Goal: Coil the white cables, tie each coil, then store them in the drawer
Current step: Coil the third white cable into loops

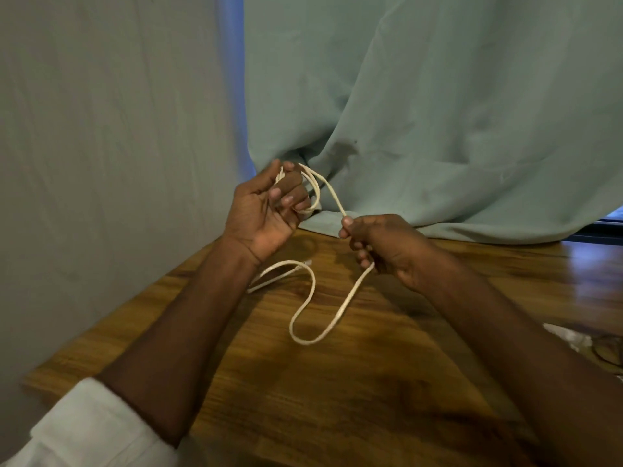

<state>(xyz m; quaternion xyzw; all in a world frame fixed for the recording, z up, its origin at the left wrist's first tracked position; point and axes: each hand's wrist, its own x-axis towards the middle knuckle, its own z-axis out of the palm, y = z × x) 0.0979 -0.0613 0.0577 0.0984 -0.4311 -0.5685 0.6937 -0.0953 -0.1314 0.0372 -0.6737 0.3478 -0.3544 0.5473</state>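
White cable (305, 299), brown wood-grain table (337, 382), pale green curtain (438, 112), white sleeve (91, 429).

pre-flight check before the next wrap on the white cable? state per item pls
1. Loops held: left hand grips the started coil of the white cable with curled fingers. ok.
2. Feed grip: right hand pinches the strand running up to the coil. ok.
3. Slack free: the rest hangs below the right hand in one open bend down to the wooden table, with no knot visible. ok.
4. Free end located: the plug tip lies on the table near the left wrist. ok.
5. Tie ready: none visible. not ok.
6. Drawer open: not in view. cannot tell.
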